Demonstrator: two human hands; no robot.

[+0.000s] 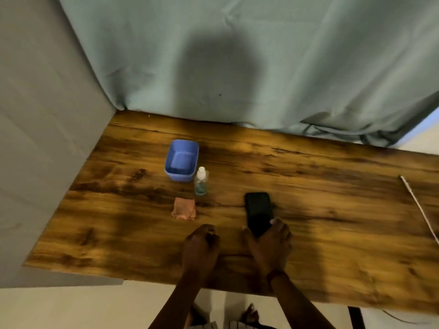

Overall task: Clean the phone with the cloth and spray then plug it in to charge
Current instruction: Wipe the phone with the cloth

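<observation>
1. Head view, the step in hand: my right hand (268, 243) is closed around the near end of the flat black rectangular phone (258, 212), thumb on one long edge and fingers wrapping the other. I judge this is the pick-up before any cleaning. To do it well I should pinch the edges only, keep my fingertips off the glass, and lift it level so it does not slide out.

2. My left hand (202, 243) rests on the dark-grained wooden bench (332, 222) just beside the phone's near end, fingers curled in loosely and holding nothing.

3. The small crumpled salmon-pink cloth (184, 208) lies beside the phone, towards my left hand and clear of it. I should take that next.

4. The small clear plastic spray bottle with a white cap (200, 181) stands upright, beyond the cloth from the phone, with a blue plastic rectangular tub (181, 160) just behind it.

5. A thin white charging cable (420, 207) lies well apart from the phone, at the bench's far right edge.

6. The phone lies face up, flat on the bench, its screen dark and glossy; the picture is too soft to show smears.
</observation>
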